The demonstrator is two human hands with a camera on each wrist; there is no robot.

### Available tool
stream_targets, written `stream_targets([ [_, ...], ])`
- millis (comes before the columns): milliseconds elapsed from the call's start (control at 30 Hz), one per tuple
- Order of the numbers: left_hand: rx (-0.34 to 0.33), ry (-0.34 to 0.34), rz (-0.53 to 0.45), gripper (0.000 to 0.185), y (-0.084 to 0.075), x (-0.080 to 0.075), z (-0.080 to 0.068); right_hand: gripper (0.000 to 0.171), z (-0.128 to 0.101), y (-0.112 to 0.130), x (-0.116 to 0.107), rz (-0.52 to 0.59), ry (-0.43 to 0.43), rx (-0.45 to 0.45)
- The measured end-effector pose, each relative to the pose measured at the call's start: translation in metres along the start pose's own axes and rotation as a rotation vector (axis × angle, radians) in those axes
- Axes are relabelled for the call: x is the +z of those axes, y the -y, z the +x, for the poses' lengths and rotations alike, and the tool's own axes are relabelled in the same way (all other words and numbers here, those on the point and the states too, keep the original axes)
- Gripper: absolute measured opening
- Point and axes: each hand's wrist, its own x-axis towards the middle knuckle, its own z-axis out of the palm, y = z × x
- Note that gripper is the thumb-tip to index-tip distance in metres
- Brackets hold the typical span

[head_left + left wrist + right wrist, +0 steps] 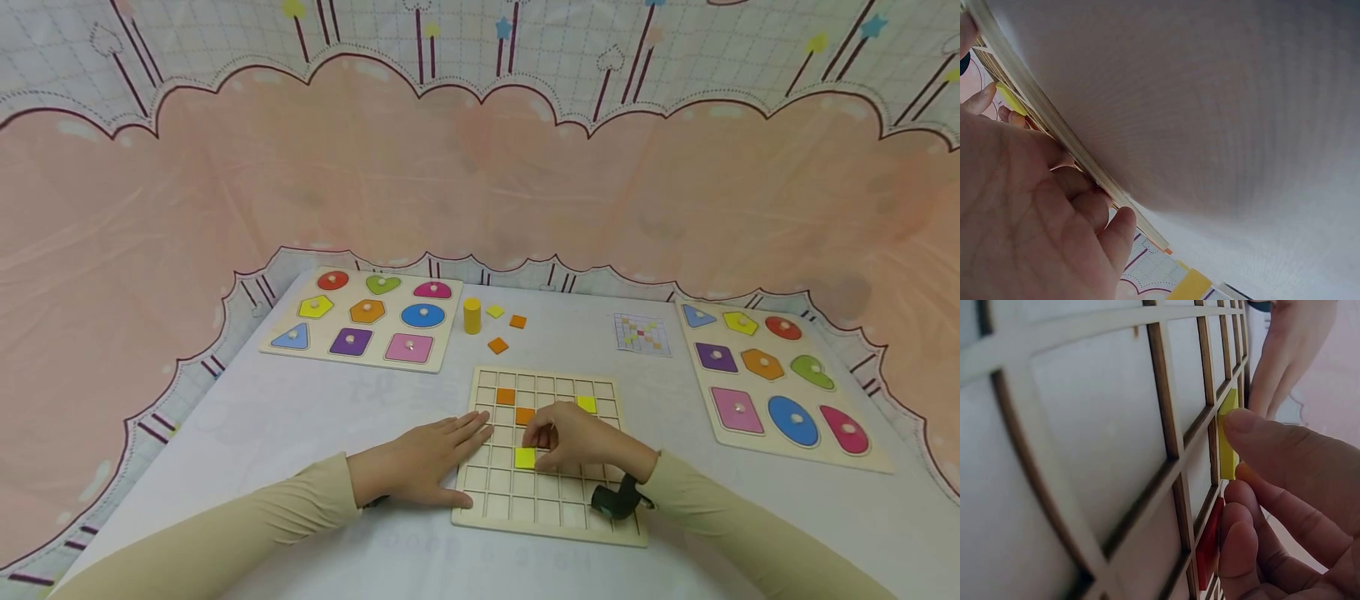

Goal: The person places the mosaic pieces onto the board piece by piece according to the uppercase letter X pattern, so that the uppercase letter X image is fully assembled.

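One white tabletop [225, 425] bears a gridded board [522, 510], pink drapery [480, 179] behind.

White tabletop [285, 417] here, grid board [498, 504] near centre, left puzzle [321, 329] and right puzzle [801, 390] flanking; far side, yellow cylinder [472, 317], three loose tiles [498, 345], printed card [642, 335]!

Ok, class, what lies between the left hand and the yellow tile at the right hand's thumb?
In the head view, only bare squares of the wooden grid board lie between the left hand and that yellow tile.
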Motion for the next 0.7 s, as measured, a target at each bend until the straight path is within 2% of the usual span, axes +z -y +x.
stream_targets([
  [700, -0.006, 0.004, 0.008, 0.092, -0.0002, -0.0002, 0.0007, 0.012, 0.0023, -0.0013, 0.0004, -0.03, -0.004, -0.032],
])
